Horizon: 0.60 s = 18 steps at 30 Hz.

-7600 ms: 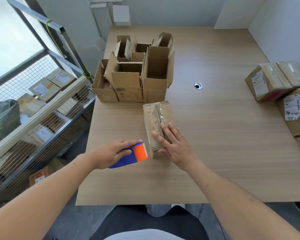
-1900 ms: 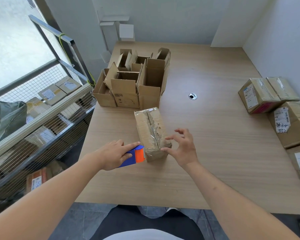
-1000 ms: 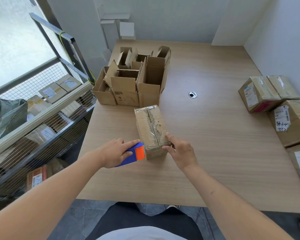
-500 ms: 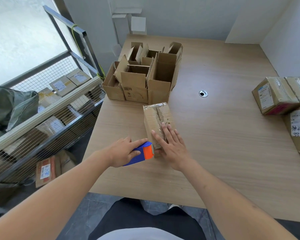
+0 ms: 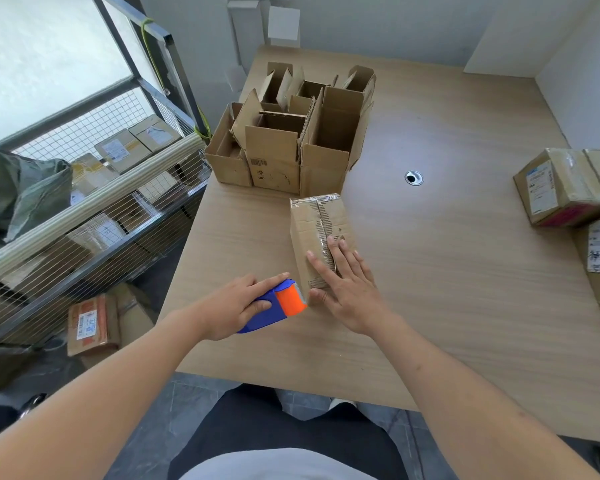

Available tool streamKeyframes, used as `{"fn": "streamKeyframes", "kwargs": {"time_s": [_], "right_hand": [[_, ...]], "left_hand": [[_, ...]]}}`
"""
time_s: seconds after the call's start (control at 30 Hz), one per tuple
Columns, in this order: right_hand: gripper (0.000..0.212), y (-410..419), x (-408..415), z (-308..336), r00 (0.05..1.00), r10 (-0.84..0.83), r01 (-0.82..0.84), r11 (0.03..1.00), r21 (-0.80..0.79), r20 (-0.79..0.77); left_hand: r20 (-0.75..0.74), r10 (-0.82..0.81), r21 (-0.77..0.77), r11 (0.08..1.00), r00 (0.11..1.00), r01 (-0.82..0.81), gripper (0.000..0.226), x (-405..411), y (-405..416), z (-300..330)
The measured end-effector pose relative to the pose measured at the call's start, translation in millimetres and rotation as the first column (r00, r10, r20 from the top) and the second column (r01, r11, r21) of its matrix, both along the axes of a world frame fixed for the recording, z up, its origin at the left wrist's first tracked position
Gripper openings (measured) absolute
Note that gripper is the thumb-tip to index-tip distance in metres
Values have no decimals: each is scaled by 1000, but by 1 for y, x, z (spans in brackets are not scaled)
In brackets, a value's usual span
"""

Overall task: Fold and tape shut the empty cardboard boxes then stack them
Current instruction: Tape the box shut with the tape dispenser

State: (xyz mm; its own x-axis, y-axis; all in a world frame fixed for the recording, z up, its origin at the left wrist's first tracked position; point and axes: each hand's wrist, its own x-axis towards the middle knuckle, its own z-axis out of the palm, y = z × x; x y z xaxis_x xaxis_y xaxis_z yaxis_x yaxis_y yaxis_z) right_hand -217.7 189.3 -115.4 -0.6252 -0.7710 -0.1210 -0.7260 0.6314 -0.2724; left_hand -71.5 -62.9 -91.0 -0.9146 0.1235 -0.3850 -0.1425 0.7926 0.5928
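A closed cardboard box [image 5: 317, 225] lies on the wooden table [image 5: 465, 278], with clear tape along its top seam. My right hand [image 5: 345, 278] presses flat on the near end of the box top, fingers straight. My left hand [image 5: 238, 306] grips a blue and orange tape dispenser [image 5: 279, 306], its orange end touching the box's near left corner. Several open, empty cardboard boxes [image 5: 291, 133] stand with flaps up in a cluster behind the closed box.
Sealed labelled parcels [image 5: 565, 187] sit at the table's right edge. A cable hole [image 5: 413, 177] lies mid-table. A wire-mesh cart [image 5: 94, 202] with parcels stands left of the table; another parcel [image 5: 92, 323] lies on the floor.
My right hand went from pinching the box's near right corner to lying flat on its top. The left hand keeps the dispenser at the near left corner.
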Motion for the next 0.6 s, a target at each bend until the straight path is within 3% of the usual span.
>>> {"fn": "streamKeyframes", "kwargs": {"time_s": [0.13, 0.4, 0.6], "right_hand": [[68, -1, -1, 0, 1000, -7, 7, 1000, 17, 23], [68, -3, -1, 4, 999, -9, 8, 1000, 15, 47], [67, -5, 2, 4, 998, -18, 17, 1000, 13, 54]], "left_hand": [[9, 28, 71, 997, 1000, -28, 60, 8, -6, 0], [62, -73, -36, 996, 995, 76, 60, 3, -16, 11], [103, -12, -83, 996, 995, 20, 56, 0, -7, 10]]}}
